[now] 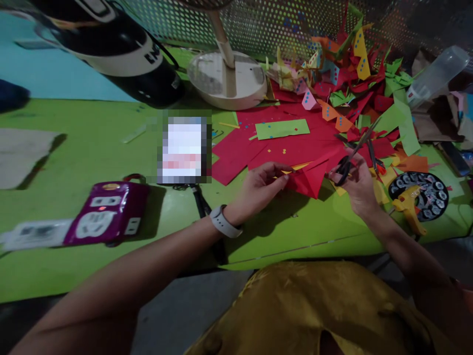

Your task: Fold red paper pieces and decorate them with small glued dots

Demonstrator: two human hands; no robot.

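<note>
My left hand (264, 185), a pale band on its wrist, pinches the left end of a folded red piece of paper (308, 178) above the green table. To the right, my right hand (356, 185) has its fingers through the dark handles of a pair of scissors (357, 148), whose blades point up and away to the right. The scissors' handles sit close to the paper's right edge. Under and behind the hands lie large red sheets (295, 154), with a light green strip (283, 129) on top.
Cut coloured paper scraps (332, 84) are heaped at the back right. A glue gun (410, 204) lies by a dark round tray (438, 197) at the right. To the left are a purple power box (107, 212), a blurred-out screen (183, 148), a fan base (225, 81) and a black bottle-like thing (125, 59).
</note>
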